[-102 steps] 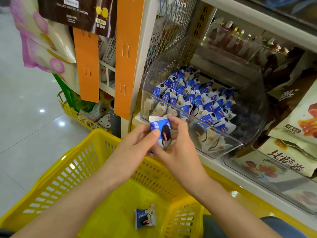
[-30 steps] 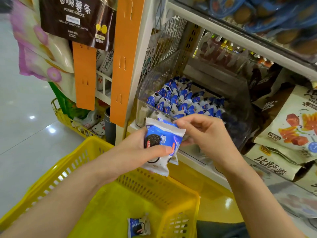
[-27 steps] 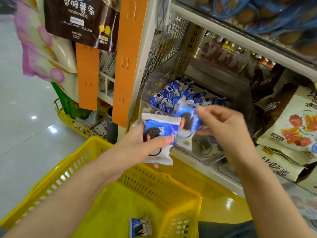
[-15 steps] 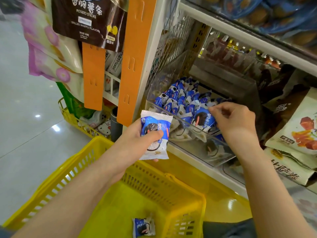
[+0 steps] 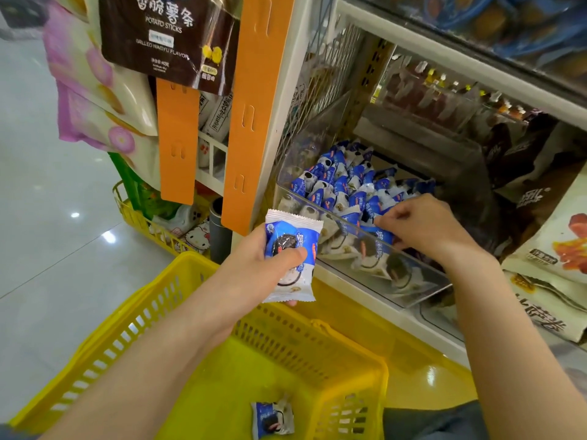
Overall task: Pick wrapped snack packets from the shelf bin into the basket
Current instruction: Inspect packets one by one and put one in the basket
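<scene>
A clear plastic shelf bin [image 5: 409, 290] holds several blue-and-white wrapped snack packets [image 5: 341, 182]. My left hand [image 5: 251, 268] grips one such packet [image 5: 292, 249] upright, just in front of the bin's left corner and above the far rim of the yellow basket [image 5: 286, 322]. My right hand [image 5: 425, 230] reaches into the bin over its front wall, its curled fingers pinching a blue packet [image 5: 376, 228] among the pile. One more packet [image 5: 272, 419] lies on the basket floor.
Orange hanging strips [image 5: 254, 106] and a dark potato-stick bag [image 5: 162, 33] hang left of the bin. A second yellow basket [image 5: 139, 220] stands on the tiled floor at left. Larger snack bags [image 5: 552, 246] fill the shelf at right, and an upper shelf edge [image 5: 444, 55] runs overhead.
My right hand drew a second packet away from my left hand and carried it down into the bin. My left hand kept its packet and sank a little toward the basket.
</scene>
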Action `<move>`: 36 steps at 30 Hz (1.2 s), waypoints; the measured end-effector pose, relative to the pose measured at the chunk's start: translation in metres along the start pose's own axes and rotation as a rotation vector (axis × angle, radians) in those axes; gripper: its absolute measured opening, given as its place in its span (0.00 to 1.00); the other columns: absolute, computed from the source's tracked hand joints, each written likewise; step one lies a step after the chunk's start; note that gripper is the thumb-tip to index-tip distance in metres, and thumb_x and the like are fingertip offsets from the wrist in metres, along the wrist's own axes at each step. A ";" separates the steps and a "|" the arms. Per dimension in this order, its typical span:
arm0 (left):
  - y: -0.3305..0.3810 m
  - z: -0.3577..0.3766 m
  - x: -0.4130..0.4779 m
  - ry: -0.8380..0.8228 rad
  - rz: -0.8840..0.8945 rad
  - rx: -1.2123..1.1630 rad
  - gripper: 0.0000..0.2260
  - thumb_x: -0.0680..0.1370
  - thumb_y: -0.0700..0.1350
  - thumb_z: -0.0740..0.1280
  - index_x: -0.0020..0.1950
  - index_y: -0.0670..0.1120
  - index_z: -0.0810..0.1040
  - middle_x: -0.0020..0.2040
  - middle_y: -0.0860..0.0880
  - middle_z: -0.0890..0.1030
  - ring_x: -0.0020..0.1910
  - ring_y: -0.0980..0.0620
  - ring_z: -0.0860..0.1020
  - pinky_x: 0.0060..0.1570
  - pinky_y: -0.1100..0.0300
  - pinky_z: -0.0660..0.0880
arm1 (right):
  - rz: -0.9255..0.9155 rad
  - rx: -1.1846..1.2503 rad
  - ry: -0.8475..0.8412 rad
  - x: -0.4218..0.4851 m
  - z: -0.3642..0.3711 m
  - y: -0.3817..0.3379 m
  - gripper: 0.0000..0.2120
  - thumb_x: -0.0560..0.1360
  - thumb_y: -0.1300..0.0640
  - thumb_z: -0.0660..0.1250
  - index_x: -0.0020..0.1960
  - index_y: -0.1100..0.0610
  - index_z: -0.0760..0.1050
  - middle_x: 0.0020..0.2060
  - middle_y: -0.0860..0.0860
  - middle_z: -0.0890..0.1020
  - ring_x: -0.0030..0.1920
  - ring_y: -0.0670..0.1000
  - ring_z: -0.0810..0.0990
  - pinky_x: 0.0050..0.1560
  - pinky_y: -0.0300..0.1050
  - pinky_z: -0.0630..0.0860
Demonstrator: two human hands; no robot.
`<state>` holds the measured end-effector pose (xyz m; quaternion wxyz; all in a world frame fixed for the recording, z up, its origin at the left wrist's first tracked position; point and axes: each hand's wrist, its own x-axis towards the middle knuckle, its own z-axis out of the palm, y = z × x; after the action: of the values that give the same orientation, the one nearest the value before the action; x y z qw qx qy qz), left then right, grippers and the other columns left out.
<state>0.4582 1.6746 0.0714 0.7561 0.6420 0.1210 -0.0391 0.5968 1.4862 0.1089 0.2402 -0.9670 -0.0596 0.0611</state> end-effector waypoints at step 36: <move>-0.006 0.003 0.004 0.034 0.025 0.004 0.09 0.76 0.44 0.65 0.55 0.54 0.74 0.41 0.56 0.84 0.35 0.61 0.82 0.25 0.72 0.72 | -0.127 0.351 -0.198 0.002 0.000 0.003 0.11 0.70 0.60 0.71 0.52 0.59 0.79 0.44 0.54 0.83 0.43 0.47 0.81 0.43 0.37 0.80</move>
<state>0.4610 1.6706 0.0658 0.7530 0.6456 0.1255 -0.0190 0.5992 1.4836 0.1067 0.4014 -0.8938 -0.1320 0.1502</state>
